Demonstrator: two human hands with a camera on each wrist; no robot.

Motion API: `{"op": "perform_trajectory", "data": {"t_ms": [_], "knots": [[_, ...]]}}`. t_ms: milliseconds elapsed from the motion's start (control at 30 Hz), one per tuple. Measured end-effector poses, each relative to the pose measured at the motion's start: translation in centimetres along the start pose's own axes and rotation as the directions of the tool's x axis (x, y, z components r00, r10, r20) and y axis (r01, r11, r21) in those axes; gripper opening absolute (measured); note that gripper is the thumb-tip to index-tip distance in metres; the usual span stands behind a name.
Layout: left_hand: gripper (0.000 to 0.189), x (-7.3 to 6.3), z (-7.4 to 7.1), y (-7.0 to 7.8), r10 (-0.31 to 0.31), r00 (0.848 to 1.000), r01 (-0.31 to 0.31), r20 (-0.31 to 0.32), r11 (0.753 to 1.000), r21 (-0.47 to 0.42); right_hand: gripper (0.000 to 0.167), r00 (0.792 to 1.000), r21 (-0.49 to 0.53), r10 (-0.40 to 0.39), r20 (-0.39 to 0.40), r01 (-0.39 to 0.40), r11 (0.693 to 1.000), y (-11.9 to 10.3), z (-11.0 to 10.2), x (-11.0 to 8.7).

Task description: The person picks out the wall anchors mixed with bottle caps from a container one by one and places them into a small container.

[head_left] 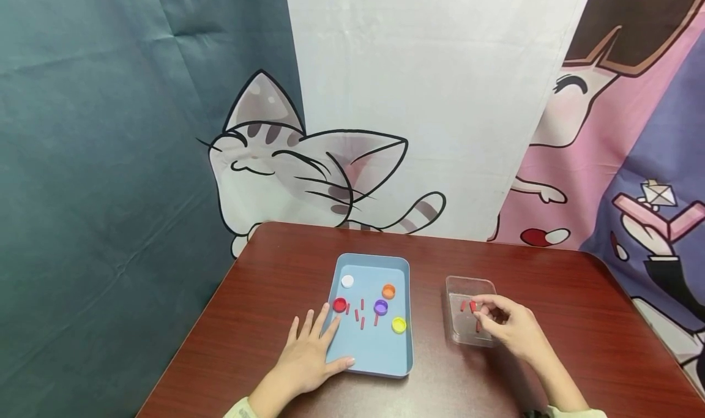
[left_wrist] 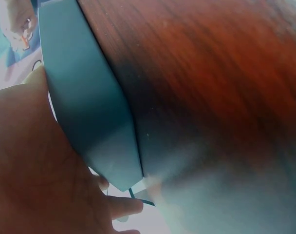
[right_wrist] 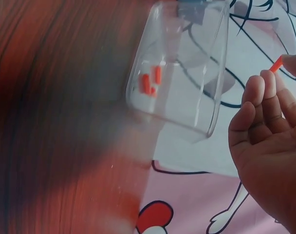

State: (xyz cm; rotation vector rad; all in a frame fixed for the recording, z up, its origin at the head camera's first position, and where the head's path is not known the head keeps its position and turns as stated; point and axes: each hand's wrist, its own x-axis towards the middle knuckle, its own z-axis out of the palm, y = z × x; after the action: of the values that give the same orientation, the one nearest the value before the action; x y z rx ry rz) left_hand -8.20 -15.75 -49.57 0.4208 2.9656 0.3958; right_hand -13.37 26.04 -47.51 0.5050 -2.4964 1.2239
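My left hand lies with spread, straight fingers across the left rim of a light blue tray. Thumb and fingertips of my right hand pinch a small red stick above a clear plastic box. Inside that box are a few more red sticks. Several thin red sticks are scattered in the middle of the tray. Around them sit small round caps: white, red, orange, purple and yellow.
Both containers stand on a reddish-brown wooden table, the clear box to the right of the tray. Behind the table's far edge hangs a printed curtain with a cartoon cat and a figure. A dark green curtain hangs at the left.
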Motion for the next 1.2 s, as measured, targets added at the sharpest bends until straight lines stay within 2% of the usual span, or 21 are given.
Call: {"op": "perform_trajectory", "data": {"t_ms": [333, 600, 633, 867, 1033, 1200], "knots": [[0.09, -0.1, 0.3, 0.1, -0.001, 1.0, 0.001, -0.009, 1.0, 0.028, 0.025, 1.0, 0.019, -0.023, 0.017, 0.023, 1.0, 1.1, -0.6, 0.1], [0.09, -0.2, 0.0, 0.3, 0.0, 1.0, 0.0, -0.012, 0.999, 0.032, 0.025, 0.998, -0.013, 0.026, 0.062, -0.025, 1.0, 1.3, -0.7, 0.4], [0.089, -0.2, 0.0, 0.3, 0.001, 1.0, 0.0, -0.014, 1.0, 0.031, 0.025, 0.997, -0.011, 0.027, 0.066, -0.026, 1.0, 1.9, -0.7, 0.4], [0.089, -0.1, -0.2, 0.6, -0.003, 1.0, 0.004, -0.025, 0.999, 0.037, 0.03, 0.997, -0.011, 0.006, 0.081, -0.006, 1.0, 1.7, -0.8, 0.8], [0.089, -0.1, -0.4, 0.7, -0.005, 1.0, 0.007, -0.031, 0.999, 0.034, 0.026, 0.995, 0.024, -0.01, 0.095, 0.007, 1.0, 0.7, 0.1, 1.1], [0.089, -0.1, -0.2, 0.6, -0.005, 0.999, 0.006, -0.035, 0.999, 0.042, 0.023, 0.993, 0.048, -0.005, 0.119, 0.0, 0.999, -0.6, 1.9, 1.3]]}}
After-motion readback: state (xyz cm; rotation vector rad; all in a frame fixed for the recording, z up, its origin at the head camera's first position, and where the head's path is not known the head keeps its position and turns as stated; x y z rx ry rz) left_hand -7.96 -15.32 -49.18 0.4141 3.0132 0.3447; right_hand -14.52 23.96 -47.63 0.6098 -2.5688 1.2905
